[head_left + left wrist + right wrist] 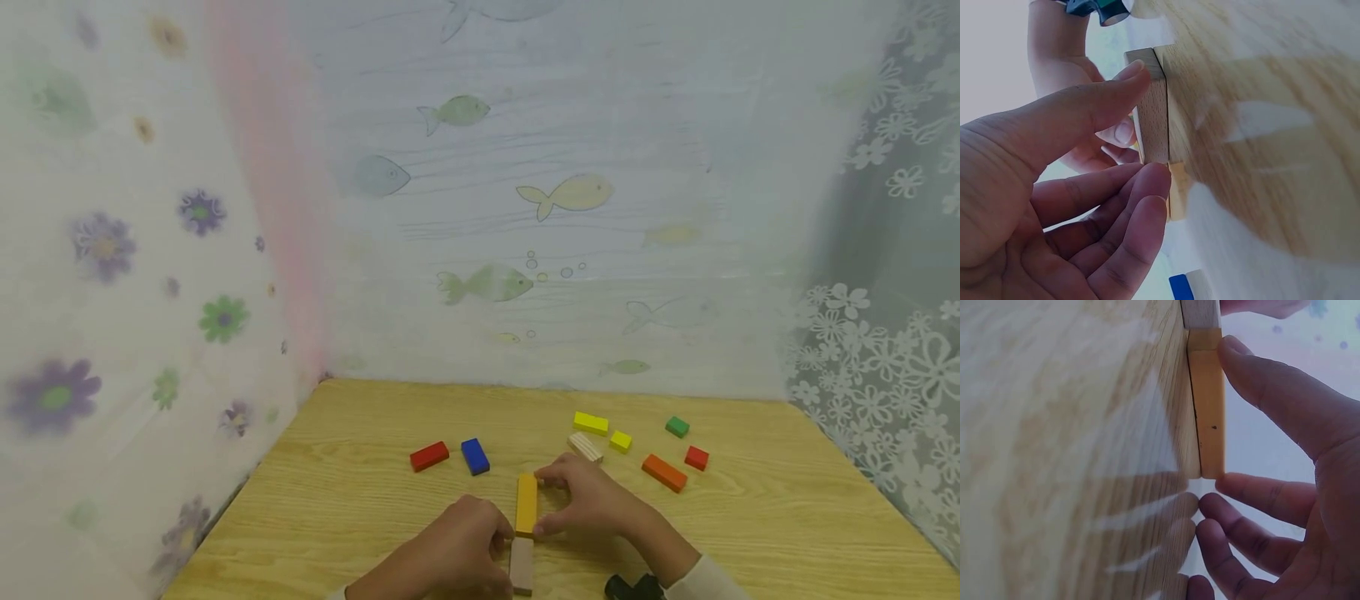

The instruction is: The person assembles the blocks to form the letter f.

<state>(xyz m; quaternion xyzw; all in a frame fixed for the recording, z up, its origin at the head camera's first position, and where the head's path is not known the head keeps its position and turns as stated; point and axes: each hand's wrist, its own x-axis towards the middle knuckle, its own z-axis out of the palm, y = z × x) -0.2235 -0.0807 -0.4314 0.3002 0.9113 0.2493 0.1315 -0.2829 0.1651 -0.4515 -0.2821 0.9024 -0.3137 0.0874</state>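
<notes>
Flowered sheet (45,250): white with purple, green and orange blooms, hanging well left of the left grip; a pink band (258,167) runs down its inner side.
Counter (300,508): pale yellow wood grain, spreading beneath and beyond both grips, with soft reflections across it in the wrist views.
Red block (429,457): beyond the left grip, a little left.
Left grip (468,542): thumb and fingertips pinching the plain block by its two ends.
Blue block (475,457): beyond the left grip.
Plain block (521,567): bare wood, on the counter in the left grip.
Amber block (527,504): end to end with the plain block, between the grips.
Fish sheet (570,317): pale backdrop beyond both grips, drawn with green, blue and yellow fish, bubbles and lines.
Right grip (581,500): thumb and finger pinching the amber block's ends.
Striped block (586,448), two yellow blocks (591,423): just beyond the right grip.
Dark object (633,587): by the right grip's wrist, cut off by the frame.
Orange block (663,473), green block (677,427), short red block (697,458): right of the right grip, farther out.
Lace (900,358): white flowers over grey, well right of the right grip.
</notes>
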